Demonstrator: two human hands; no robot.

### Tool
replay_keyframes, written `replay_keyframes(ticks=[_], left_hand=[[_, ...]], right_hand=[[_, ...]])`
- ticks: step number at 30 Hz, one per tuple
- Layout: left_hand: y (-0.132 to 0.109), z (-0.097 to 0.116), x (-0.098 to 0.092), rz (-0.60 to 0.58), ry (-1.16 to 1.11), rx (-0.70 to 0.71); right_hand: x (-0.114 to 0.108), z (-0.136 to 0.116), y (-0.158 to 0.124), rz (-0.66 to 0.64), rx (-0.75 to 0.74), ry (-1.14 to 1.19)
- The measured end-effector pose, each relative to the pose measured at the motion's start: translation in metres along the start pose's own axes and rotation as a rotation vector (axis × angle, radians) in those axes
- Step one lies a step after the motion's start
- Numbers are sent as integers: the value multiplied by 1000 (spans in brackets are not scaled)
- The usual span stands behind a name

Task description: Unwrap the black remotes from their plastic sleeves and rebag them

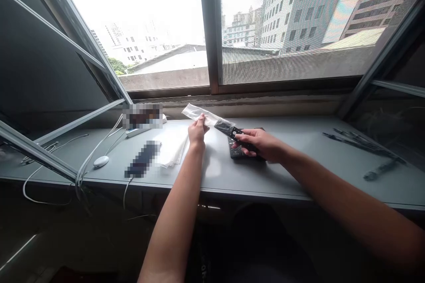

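My left hand (198, 131) pinches the edge of a clear plastic bag (194, 111), which stretches up to the left and down to the right. In my right hand (260, 142) is a black remote control (235, 133), tilted, with its far end inside the bag's mouth. The near end of this remote sticks out of the bag under my fingers. Below my right hand, more black remotes (236, 154) lie on the grey table (219, 181), partly hidden by the hand. Left of my left wrist lies a stack of clear bags (174, 148).
A blurred dark object (142, 159) with a cable lies left of the bags, near a white round device (101, 162). A power strip (142, 129) sits behind. Metal frame bars (76, 53) rise at left. Thin dark items in clear wrapping (361, 143) lie at right.
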State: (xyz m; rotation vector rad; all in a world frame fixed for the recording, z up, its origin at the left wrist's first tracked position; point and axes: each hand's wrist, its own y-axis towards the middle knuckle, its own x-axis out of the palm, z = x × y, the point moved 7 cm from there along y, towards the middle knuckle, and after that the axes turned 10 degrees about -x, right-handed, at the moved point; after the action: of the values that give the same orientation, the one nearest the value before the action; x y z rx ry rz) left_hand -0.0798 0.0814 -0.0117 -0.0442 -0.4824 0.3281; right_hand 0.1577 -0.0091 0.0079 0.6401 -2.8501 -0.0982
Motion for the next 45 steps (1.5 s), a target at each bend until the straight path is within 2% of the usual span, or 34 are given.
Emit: replay_keyframes(ticks=[2,5,8,11,14,17,21,23,26,31,38,45], left_hand=[[1,0,-7,67,-62,-37],[-2,1,-9,78,-151,-75],[-6,5,-11,93,-229,-53],[-8,9,-18,161,-285,-25],[-8,9,-21,203,-268,-47],[-7,7,-12,131,-167,-72],[-11,2,9,-79,-32,-74],[-15,1,15,-151,25,-55],[-17,0,20,-198,73,-32],[-17,-2,24,-266,38,-38],[-19,-3,26,-259,-51,-99],[-26,-9,33,-355,-73,-173]], right_hand=[[-3,-2,1,40,-21,8],[-11,-5,2,138,-69,54],[-18,-8,3,217,-106,101],[-22,-12,2,271,-136,110],[-22,-17,0,291,-189,139],[-20,-18,0,271,-206,174],[-21,-20,0,257,-203,79],[-18,-23,-1,216,-189,24],[-4,-22,-6,71,-108,-37],[16,-18,-13,-137,-19,-157],[20,-10,-14,-225,46,-181],[21,-11,-15,-279,14,-181]])
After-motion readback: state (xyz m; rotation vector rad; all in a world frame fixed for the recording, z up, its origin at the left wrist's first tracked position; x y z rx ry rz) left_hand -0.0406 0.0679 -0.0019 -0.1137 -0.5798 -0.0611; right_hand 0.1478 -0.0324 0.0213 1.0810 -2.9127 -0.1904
